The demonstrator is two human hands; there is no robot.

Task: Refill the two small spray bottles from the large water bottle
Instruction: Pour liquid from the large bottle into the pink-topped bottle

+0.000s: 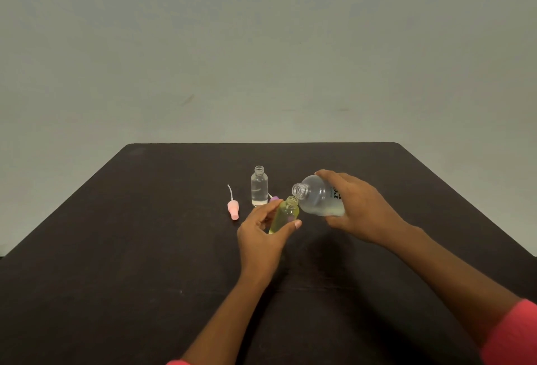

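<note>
My right hand grips the large clear water bottle, tipped on its side with its open neck pointing left, just above the mouth of the small yellow-green bottle. My left hand holds that small bottle between thumb and fingers, tilted toward the big bottle. A small clear bottle stands open and upright behind, with water in it. A pink spray head with its tube lies on the table to the left. A purple spray head peeks out behind my left fingers.
The dark table runs to a far edge below a plain grey wall. Bare tabletop lies to the left and right of the bottles.
</note>
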